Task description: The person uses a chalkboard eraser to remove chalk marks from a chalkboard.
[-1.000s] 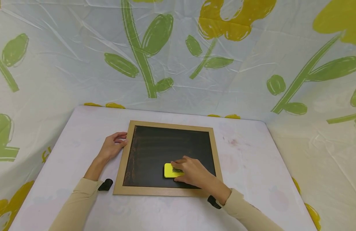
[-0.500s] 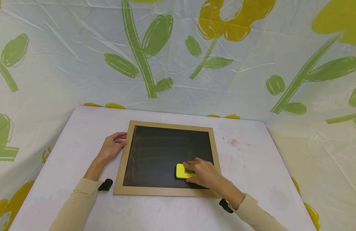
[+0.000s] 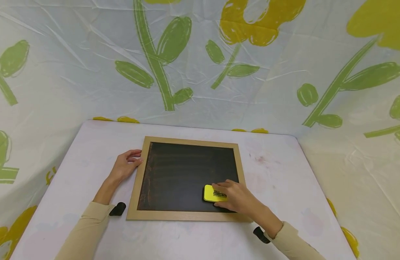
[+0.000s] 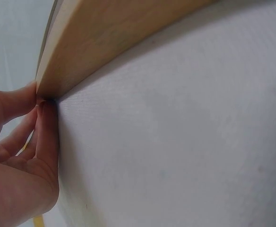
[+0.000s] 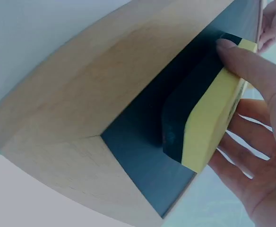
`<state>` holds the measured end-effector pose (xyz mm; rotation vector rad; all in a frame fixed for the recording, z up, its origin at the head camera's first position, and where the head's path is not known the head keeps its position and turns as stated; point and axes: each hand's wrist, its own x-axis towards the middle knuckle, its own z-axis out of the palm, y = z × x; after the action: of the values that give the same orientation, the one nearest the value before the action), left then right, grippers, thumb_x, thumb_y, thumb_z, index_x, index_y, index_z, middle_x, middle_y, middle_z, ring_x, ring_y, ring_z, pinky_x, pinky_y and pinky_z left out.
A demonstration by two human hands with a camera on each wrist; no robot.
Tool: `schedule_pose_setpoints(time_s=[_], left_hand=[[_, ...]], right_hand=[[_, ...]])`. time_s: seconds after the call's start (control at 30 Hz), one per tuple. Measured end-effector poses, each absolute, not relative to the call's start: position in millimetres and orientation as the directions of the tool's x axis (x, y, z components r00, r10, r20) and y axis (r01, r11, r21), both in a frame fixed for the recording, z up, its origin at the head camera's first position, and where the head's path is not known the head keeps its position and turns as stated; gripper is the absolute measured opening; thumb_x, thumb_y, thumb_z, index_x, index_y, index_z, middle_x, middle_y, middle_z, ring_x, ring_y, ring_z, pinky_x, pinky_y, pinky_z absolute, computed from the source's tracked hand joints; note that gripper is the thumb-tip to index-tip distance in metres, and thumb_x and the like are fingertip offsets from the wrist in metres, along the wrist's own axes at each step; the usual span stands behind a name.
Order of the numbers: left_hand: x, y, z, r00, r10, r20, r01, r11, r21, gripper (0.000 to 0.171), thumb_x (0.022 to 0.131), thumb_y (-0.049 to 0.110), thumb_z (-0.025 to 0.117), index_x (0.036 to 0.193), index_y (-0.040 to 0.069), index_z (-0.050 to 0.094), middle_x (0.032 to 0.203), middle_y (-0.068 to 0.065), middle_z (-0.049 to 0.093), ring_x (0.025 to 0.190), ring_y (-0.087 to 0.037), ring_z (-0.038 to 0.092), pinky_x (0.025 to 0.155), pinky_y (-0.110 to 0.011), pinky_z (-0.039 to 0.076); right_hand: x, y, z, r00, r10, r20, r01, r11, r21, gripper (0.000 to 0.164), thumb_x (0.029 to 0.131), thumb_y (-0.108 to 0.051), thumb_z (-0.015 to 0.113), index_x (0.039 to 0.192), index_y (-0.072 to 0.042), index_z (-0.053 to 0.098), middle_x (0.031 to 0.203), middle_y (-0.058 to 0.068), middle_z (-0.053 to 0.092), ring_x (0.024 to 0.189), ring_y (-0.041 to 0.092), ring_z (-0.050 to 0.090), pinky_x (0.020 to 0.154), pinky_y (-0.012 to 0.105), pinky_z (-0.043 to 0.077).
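Observation:
A chalkboard (image 3: 183,169) with a pale wooden frame lies flat on the table, its dark surface lightly streaked on the left. My right hand (image 3: 238,196) grips a yellow board eraser (image 3: 212,193) with a dark felt base, resting near the board's lower right corner. In the right wrist view, the thumb lies along one side of the eraser (image 5: 209,127) and the fingers along the other. My left hand (image 3: 123,166) rests beside the frame's left edge, thumb and fingertips touching it. The left wrist view shows the fingertips against the frame's side (image 4: 105,42), close to the tabletop.
The table (image 3: 277,180) has a whitish cover with faint prints and a reddish smudge right of the board. Behind it and at both sides hangs a flower-patterned cloth (image 3: 193,119). A black strap piece (image 3: 118,209) sits at each wrist.
My right hand has slid the eraser rightward across the lower part of the board, slowing toward the end. The left hand and the board stay in place.

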<state>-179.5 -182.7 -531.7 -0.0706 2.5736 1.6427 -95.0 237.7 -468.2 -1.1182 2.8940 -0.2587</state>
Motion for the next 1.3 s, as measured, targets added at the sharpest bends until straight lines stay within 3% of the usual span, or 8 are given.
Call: schedule_pose_setpoints(time_s=[0.3, 0.47, 0.63, 1.03, 1.3], left_hand=[[-179, -184, -533, -0.996, 0.010, -0.089, -0.076, 0.426, 0.902, 0.044, 0.100, 0.013, 0.067, 0.139, -0.005, 0.057, 0.130, -0.026, 0.063, 0.104, -0.031, 0.062, 0.074, -0.018, 0.045], [-178, -185, -532, -0.996, 0.008, -0.085, -0.073, 0.427, 0.901, 0.044, 0.100, 0.013, 0.067, 0.139, -0.005, 0.057, 0.130, -0.026, 0.064, 0.104, -0.032, 0.062, 0.074, -0.017, 0.045], [-178, -185, -533, -0.996, 0.008, -0.085, -0.074, 0.423, 0.903, 0.044, 0.100, 0.013, 0.067, 0.140, -0.005, 0.057, 0.130, -0.026, 0.064, 0.105, -0.032, 0.062, 0.075, -0.016, 0.045], [-180, -185, -536, -0.998, 0.017, -0.052, -0.039, 0.460, 0.887, 0.043, 0.100, 0.011, 0.067, 0.139, -0.005, 0.057, 0.130, -0.027, 0.064, 0.107, -0.037, 0.065, 0.077, -0.017, 0.045], [-180, -183, -534, -0.998, 0.014, -0.061, -0.047, 0.457, 0.888, 0.043, 0.100, 0.010, 0.067, 0.139, -0.006, 0.057, 0.129, -0.027, 0.064, 0.106, -0.036, 0.065, 0.077, -0.017, 0.045]], right_hand=[[-101, 248, -472, -0.713, -0.657, 0.242, -0.698, 0.697, -0.164, 0.066, 0.074, -0.039, 0.093, 0.126, -0.004, 0.073, 0.110, 0.009, 0.077, 0.086, 0.019, 0.067, 0.068, 0.028, 0.056], [-107, 257, -474, -0.708, -0.640, 0.299, -0.697, 0.702, -0.147, 0.067, 0.072, -0.038, 0.094, 0.125, -0.003, 0.073, 0.111, 0.011, 0.076, 0.088, 0.022, 0.069, 0.068, 0.030, 0.058], [-113, 266, -476, -0.714, -0.609, 0.346, -0.682, 0.716, -0.147, 0.070, 0.068, -0.035, 0.097, 0.125, -0.001, 0.072, 0.109, 0.014, 0.076, 0.090, 0.026, 0.072, 0.072, 0.037, 0.060], [-129, 291, -472, -0.744, -0.511, 0.429, -0.636, 0.739, -0.222, 0.069, 0.063, -0.023, 0.099, 0.121, 0.004, 0.072, 0.102, 0.018, 0.075, 0.080, 0.025, 0.069, 0.064, 0.037, 0.059], [-139, 304, -470, -0.799, -0.428, 0.421, -0.559, 0.787, -0.262, 0.066, 0.066, -0.021, 0.098, 0.120, 0.007, 0.072, 0.109, 0.021, 0.075, 0.092, 0.036, 0.072, 0.072, 0.047, 0.059]])
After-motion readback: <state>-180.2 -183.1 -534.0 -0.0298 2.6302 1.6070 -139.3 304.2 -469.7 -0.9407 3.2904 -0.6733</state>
